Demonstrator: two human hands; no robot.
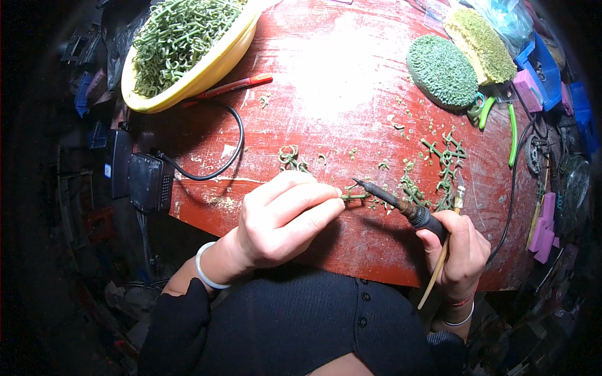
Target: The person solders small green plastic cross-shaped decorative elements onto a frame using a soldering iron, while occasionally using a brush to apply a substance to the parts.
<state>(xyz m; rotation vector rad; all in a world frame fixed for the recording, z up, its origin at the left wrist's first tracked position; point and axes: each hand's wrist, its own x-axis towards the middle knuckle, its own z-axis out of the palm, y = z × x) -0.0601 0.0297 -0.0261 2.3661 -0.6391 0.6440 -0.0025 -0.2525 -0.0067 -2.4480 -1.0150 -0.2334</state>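
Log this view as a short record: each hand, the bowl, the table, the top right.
Left hand: pinching a thin green piece
Right hand: holding a black pointed tool and a thin wooden stick
Yellow bowl: upper left, heaped with green curled pieces
Red table: loose green bits scattered
Top right: round green pad beside yellowish block

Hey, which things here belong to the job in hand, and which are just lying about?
Likely in use: black-handled iron and wooden-handled tool, right hand; green piece, left hand; yellow bowl of similar pieces.
Likely lying about: red pen, pink blocks, blue bin.
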